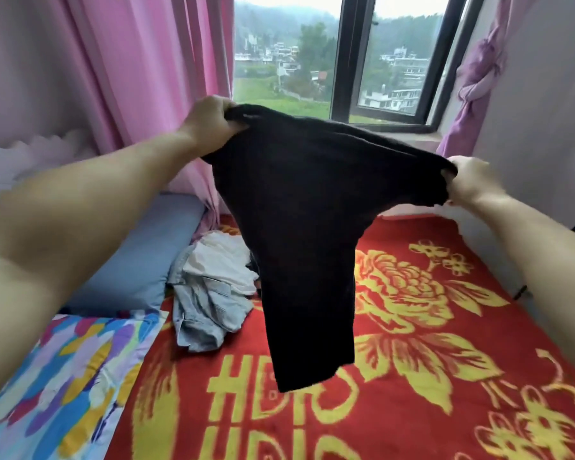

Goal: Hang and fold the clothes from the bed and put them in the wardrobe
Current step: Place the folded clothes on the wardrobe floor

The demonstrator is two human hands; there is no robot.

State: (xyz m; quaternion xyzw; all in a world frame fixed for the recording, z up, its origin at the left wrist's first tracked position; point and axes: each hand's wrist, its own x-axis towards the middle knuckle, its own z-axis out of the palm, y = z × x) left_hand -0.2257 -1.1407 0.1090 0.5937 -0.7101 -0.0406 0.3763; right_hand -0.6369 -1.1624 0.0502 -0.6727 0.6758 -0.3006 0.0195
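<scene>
left hand [213,122] and right hand [467,180] pinch the black garment's [306,227] top corners above the bed [445,376]; it looks light, limp, best gripped by that edge.

Woven in yellow into the red, flower-patterned blanket [412,327] covering the bed: the capital letters "HDIS", standing near the blanket's near edge, left of its middle, just below the large yellow flower. Last letter partly covered by the hanging hem of the black fabric garment [306,227], so read with some doubt. Directly beneath, at the blanket's very near edge, a second row of the same letters, cut off by the frame: only "HDI" legible. Toward the blanket's near right corner, yellow strokes resembling a character, not readable. Nothing else legible.
</scene>
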